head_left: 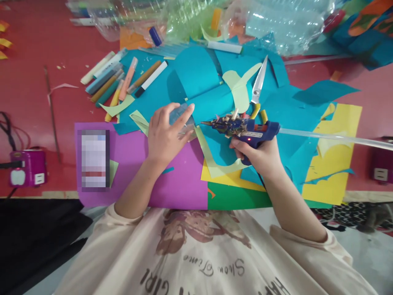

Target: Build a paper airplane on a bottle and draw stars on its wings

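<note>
My left hand [168,133] is wrapped round a clear plastic piece [186,125], perhaps part of a bottle; the fingers cover much of it. In my right hand [256,155] is a blue glue gun [260,132] with a small red light lit. Its nozzle points left, close to the clear piece, and I cannot tell whether they touch. Crusted scraps cling round the gun's front. A long clear glue stick [331,137] sticks out of its back. Beneath both hands lie blue paper [208,96] and purple paper [178,184]. Scissors [259,84] with yellow handles rest just beyond the gun.
Several markers [112,78] lie at the back left. Clear plastic bottles [276,24] stand along the far side. A phone [93,159] rests on the purple paper. Yellow paper [348,123] is at the right. A purple power socket [28,167] sits at the left edge.
</note>
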### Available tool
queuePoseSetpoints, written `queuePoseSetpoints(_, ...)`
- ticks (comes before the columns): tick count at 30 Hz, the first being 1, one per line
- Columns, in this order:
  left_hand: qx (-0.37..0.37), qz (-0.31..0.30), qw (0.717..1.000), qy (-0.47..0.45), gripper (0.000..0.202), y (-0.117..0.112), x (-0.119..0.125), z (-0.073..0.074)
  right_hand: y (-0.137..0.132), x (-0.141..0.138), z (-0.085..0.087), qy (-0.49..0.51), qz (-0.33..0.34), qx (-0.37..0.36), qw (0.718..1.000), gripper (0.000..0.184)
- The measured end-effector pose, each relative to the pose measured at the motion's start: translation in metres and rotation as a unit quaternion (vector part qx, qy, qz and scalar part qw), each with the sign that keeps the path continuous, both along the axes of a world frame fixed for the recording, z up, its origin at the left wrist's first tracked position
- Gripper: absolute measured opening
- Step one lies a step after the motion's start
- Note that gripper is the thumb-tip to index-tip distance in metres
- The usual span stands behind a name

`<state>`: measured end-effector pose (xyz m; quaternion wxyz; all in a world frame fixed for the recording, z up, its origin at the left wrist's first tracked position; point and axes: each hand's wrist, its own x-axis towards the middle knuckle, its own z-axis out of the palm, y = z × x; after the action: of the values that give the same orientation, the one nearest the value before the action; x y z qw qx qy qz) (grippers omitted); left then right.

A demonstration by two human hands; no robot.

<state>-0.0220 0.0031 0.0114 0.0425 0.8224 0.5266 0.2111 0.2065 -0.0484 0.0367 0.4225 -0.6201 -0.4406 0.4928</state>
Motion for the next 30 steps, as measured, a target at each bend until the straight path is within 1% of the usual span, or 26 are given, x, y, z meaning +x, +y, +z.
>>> queuePoseSetpoints(3,-0.005,-0.002,1.000,-0.003,0.047,0.000,0.000,0.000,0.001,-0.004,-0.002,-0.015,0.001,0.020,1.000,0.017)
queuePoseSetpoints(7,0.006,0.001,1.000,0.007,0.046,0.000,0.000,0.000,0.003,-0.010,0.001,-0.014,0.008,0.026,1.000,0.013)
queuePoseSetpoints(11,0.023,0.001,1.000,0.010,0.046,0.000,0.000,0.000,0.004,-0.013,0.002,-0.015,0.017,0.033,0.999,0.013)
queuePoseSetpoints(16,0.030,0.003,0.999,0.009,0.045,0.000,0.000,-0.001,0.003,-0.013,0.001,-0.022,0.011,0.037,0.999,0.015)
queuePoseSetpoints(25,-0.019,-0.002,1.000,-0.017,0.046,0.000,0.000,0.001,0.004,-0.015,0.001,-0.012,0.013,0.033,0.999,0.016)
queuePoseSetpoints(30,0.012,0.001,1.000,-0.002,0.044,0.000,-0.001,-0.001,0.004,-0.014,0.000,-0.019,0.015,0.035,0.999,0.016)
